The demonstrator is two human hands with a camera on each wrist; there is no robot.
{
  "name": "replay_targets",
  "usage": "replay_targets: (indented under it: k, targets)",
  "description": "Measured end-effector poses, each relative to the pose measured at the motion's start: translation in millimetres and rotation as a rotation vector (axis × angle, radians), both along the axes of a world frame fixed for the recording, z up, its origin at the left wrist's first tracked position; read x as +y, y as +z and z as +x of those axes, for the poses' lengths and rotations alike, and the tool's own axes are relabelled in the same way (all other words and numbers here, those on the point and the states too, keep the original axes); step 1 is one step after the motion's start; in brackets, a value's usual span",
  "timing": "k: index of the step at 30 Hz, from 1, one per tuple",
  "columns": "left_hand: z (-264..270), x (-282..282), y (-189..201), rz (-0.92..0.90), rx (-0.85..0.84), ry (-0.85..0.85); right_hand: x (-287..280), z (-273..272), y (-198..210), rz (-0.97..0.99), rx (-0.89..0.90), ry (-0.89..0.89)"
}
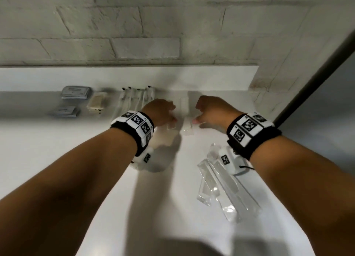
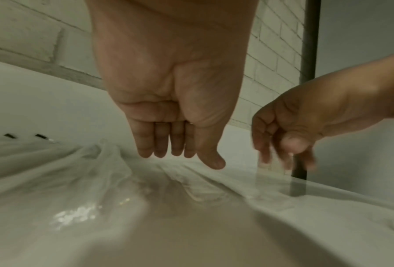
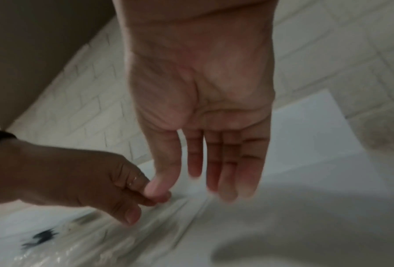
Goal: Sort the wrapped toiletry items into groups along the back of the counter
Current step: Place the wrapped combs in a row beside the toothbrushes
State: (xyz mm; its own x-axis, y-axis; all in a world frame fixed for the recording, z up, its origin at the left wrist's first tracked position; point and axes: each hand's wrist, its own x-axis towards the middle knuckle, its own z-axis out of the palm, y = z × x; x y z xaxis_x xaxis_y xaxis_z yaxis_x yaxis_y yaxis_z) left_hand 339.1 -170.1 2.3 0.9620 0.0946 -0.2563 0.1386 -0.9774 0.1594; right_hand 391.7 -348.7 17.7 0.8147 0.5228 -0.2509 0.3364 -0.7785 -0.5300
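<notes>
Both grips slack and empty, left hand (image 1: pixel 160 111) and right hand (image 1: pixel 211 109) over clear packets (image 1: pixel 187 119); slippery film could slide across the surface (image 1: pixel 57 140), muddling groups.

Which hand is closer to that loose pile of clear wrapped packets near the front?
Right. The right hand reaches just beyond the clear packets; the left hand is farther off to their left.

Two grey packets (image 1: pixel 75 92) are counted, one tan soap bar (image 1: pixel 96 102) and four black-tipped sachets (image 1: pixel 134 96).
</notes>
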Motion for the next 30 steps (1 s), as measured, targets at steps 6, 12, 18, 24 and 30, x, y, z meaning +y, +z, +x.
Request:
replay_targets:
  k: [6,12,18,24,30]
  targets:
    - [2.2,-26.2,-5.0,-0.088,-0.046,-0.065,-40.0,-44.2,32.8,-0.723,0.242,0.188]
    - [1.6,-40.0,-11.2,0.004,-0.041,-0.12,-46.2,-71.9,2.3,-0.794,0.171,0.165]
    - [1.4,-39.9,-10.9,-0.042,-0.042,-0.076,-56.5,-60.2,-5.4,-0.484,0.289,0.032]
    - [6.0,-36.3,-16.3,-0.079,0.005,-0.063,-40.7,-1.6,15.4,0.149,0.345,-0.367]
    - [8.6,-21.6,-22.0,-0.101,-0.107,-0.122,-28.1,27.2,1.8,-0.368,-0.169,-0.024]
